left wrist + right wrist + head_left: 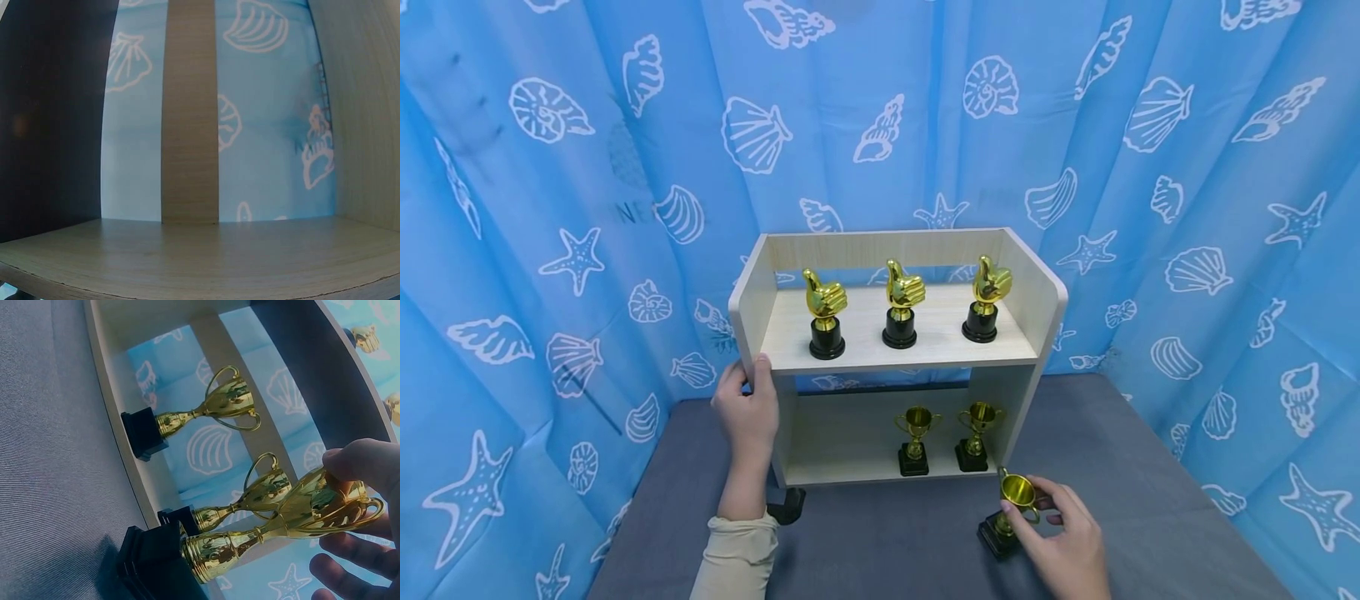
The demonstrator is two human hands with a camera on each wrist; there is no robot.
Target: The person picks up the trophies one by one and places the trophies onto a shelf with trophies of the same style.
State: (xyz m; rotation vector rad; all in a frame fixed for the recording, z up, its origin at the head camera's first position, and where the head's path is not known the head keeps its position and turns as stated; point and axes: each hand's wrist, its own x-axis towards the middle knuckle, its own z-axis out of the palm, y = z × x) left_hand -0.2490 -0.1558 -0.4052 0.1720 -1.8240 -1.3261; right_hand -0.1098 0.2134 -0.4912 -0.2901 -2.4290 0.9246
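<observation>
A pale wooden two-level shelf (940, 346) stands on a grey table. My left hand (748, 379) grips the front edge of its left side panel, thumb on the front. My right hand (1037, 504) holds a gold cup trophy (1017, 492) by its bowl, and its black base stands on the table just off the shelf's right front corner. In the right wrist view my fingers (362, 462) curl round that trophy (300, 512). Two more cup trophies (914, 437) (976, 433) stand on the lower board. The left wrist view shows only the shelf's inside (189, 125).
Three gold thumbs-up trophies (825, 312) (901, 302) (987, 297) stand in a row on the upper board. A small black object (788, 504) lies beside my left wrist. Blue shell-print curtains (550, 208) close in behind and on both sides. Grey tabletop (1150, 500) stretches to the right.
</observation>
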